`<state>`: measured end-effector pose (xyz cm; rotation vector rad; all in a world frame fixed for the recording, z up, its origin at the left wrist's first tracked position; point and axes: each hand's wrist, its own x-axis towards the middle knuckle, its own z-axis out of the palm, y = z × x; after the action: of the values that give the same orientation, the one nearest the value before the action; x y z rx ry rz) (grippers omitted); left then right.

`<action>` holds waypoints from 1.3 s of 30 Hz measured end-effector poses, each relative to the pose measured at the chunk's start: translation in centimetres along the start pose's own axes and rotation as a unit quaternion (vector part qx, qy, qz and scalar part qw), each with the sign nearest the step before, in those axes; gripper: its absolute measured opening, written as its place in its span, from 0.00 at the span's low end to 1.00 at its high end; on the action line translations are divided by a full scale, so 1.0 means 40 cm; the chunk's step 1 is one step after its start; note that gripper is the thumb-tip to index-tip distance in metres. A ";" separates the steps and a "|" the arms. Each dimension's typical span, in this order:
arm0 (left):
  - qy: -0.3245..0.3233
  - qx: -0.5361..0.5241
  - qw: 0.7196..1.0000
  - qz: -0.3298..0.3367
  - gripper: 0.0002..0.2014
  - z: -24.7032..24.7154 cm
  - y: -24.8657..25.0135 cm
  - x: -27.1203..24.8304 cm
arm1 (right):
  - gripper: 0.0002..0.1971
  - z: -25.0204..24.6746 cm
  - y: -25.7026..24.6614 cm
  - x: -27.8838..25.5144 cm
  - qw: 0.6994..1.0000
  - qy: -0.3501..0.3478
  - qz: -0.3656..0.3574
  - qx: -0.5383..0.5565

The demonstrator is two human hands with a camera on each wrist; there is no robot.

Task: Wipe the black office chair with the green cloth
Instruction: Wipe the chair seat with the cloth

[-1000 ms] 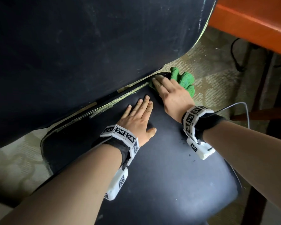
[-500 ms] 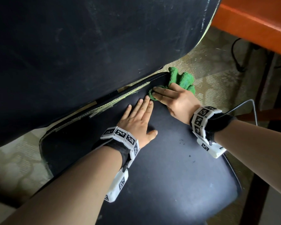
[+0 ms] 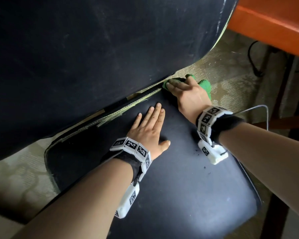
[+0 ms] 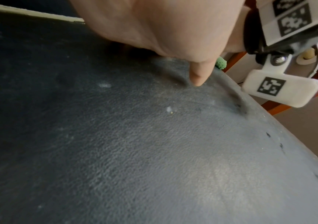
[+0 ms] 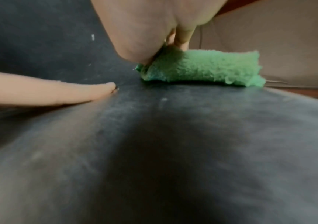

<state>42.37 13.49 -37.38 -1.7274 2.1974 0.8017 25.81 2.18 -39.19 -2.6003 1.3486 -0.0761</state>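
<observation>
The black office chair fills the head view, its backrest (image 3: pixel 93 57) at the upper left and its dusty seat (image 3: pixel 188 195) below. My left hand (image 3: pixel 150 128) lies flat on the seat near the rear seam, fingers straight; the left wrist view shows its thumb (image 4: pixel 196 75) touching the leather. My right hand (image 3: pixel 188 94) holds the bunched green cloth (image 3: pixel 204 84) at the seat's rear right corner, against the gap under the backrest. Folds of the cloth stick out past the knuckles. In the right wrist view the cloth (image 5: pixel 202 66) sits on the seat under my palm (image 5: pixel 144 22).
An orange table edge (image 3: pixel 274 19) runs across the upper right. Under it are beige carpet (image 3: pixel 231 69), a black cable (image 3: pixel 252 54) and dark wooden legs (image 3: pixel 286 87). A thin grey wire (image 3: pixel 259 107) loops from my right wrist device. Dark crumbs dot the seat's right side.
My right hand drew the cloth back along the seat, then pushed it forward again to the gap under the backrest. The left hand stayed flat in place.
</observation>
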 end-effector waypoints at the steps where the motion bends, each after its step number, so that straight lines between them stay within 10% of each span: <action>1: 0.002 0.001 1.000 0.001 0.48 0.002 0.000 0.000 | 0.26 0.001 -0.013 0.012 1.000 -0.007 0.024 0.004; 9: -0.008 -0.001 1.000 -0.001 0.48 0.001 0.001 0.003 | 0.27 0.030 -0.061 0.021 0.994 -0.083 0.065 -0.013; 21: -0.017 -0.001 1.000 -0.009 0.43 -0.009 0.013 0.000 | 0.27 0.028 -0.083 0.021 0.994 -0.076 -0.055 -0.050; 29: -0.003 -0.026 0.999 -0.025 0.39 -0.022 -0.046 -0.077 | 0.35 0.004 -0.076 0.021 0.991 -0.089 0.097 0.001; 35: -0.023 -0.021 0.999 -0.026 0.40 -0.006 -0.063 -0.096 | 0.32 0.011 -0.156 0.010 0.989 -0.109 -0.025 -0.092; 39: -0.025 -0.028 0.999 -0.026 0.39 -0.010 -0.068 -0.094 | 0.37 0.000 -0.104 0.033 0.990 -0.108 0.086 -0.026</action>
<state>46.04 15.93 -35.94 -1.7612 2.1085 0.8922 29.91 3.44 -38.38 -2.4362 1.5024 0.2631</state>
